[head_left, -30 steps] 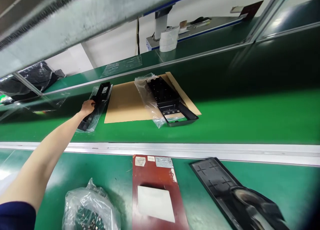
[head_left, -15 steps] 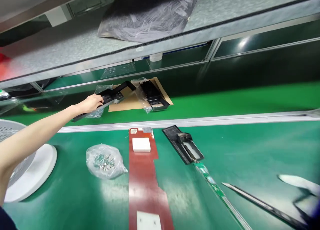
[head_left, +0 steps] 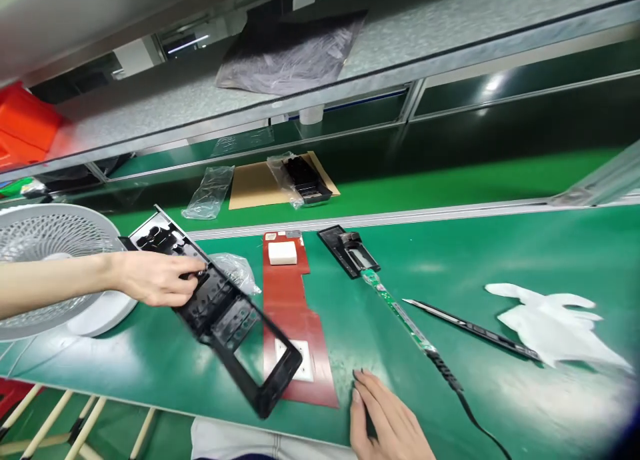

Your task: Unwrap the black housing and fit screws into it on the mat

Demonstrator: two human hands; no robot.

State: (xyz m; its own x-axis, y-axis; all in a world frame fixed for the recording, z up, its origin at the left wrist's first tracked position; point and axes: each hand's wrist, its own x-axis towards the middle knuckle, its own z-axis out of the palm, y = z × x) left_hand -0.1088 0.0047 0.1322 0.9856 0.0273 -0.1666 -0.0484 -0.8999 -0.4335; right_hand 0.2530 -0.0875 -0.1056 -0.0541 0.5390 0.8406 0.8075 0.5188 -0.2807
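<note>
Looks like the carry-over step: left hand (head_left: 150, 278) grips the black plastic frame (head_left: 215, 310) mid-left, tilted over the red mat (head_left: 290, 313), right hand (head_left: 387, 420) flat and empty bottom centre, so next it probably needs squaring onto that mat.

The frame (head_left: 220, 313) is showing black moulded plastic with a slight gloss. The tabletop (head_left: 500, 260) is looking like smooth green rubbery matting, faintly shiny. The bag (head_left: 207, 193) is crinkling clear film; the sheet (head_left: 253, 183) is looking like matt brown cardboard.
</note>
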